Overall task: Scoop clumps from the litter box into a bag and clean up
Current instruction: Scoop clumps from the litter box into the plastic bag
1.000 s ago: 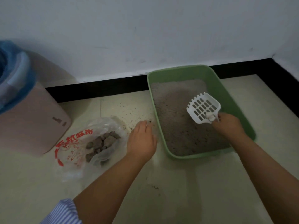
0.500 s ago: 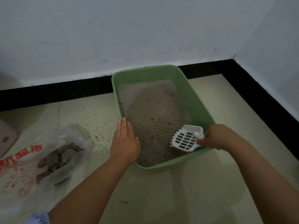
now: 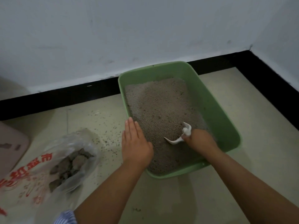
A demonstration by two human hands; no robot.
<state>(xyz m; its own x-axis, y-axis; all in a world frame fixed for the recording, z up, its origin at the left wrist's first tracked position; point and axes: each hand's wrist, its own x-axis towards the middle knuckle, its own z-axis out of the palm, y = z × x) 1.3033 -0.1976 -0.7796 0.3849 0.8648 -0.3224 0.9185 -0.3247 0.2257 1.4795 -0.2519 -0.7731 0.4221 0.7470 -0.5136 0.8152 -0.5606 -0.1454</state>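
Two hands are at work, and you should note how each stands. At far left the plastic bag [image 3: 48,172] lies open on the floor [image 3: 242,183] with grey clumps [image 3: 69,165] heaped inside it; loose grains [image 3: 106,126] are scattered between it and the box. Your left hand [image 3: 135,146] lies flat, fingers straight and together, pressing the near-left rim of the green litter box [image 3: 215,113] as if to steady it. Further right, your right hand [image 3: 199,141] is curled round the handle of the white scoop [image 3: 178,138], whose blade is sunk edge-on into the litter [image 3: 158,102] near the front of the box. The box's long axis runs away from you toward the wall [image 3: 145,29]. The bag lies to the left of both hands, nearer the left, so I judge a loaded scoop must cross over the left wrist and the rim; spillage on that crossing is the risk.
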